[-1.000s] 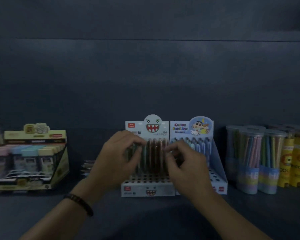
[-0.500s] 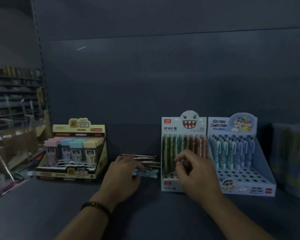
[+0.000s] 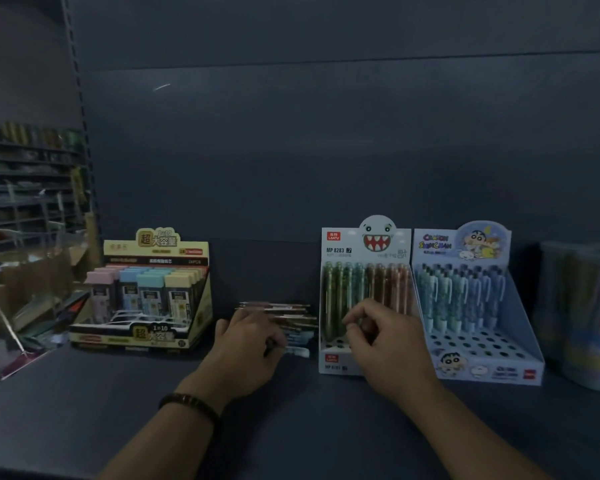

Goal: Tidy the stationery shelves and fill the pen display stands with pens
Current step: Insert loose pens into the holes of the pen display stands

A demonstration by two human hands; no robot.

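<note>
From the head view, a dark shelf carries a row of stationery against a dark back panel.

The left hand, with a beaded bracelet at the wrist, lies palm down over the near end of a pile of loose pens. The pile lies flat on the shelf, just left of the shark-face display stand. The fingers reach onto the pens, but blur hides whether they grip one.

The right hand is in front of the shark-face stand, its fingers curled and the thumb and forefinger drawn close together near the lower ends of the pens there. I cannot tell whether anything is pinched between them.

In that stand green pens stand upright on the left and brown and orange ones on the right, all in the rear rows, with open holes showing in front. Touching its right side is a blue cartoon display stand, with pale blue pens upright at the back and rows of holes in front.

Well to the left sits a yellow display box of pastel-capped cases. At the far right stand clear tubs of pencils, which are blurred. Beyond the shelf's left edge, other shelving shows dimly.
</note>
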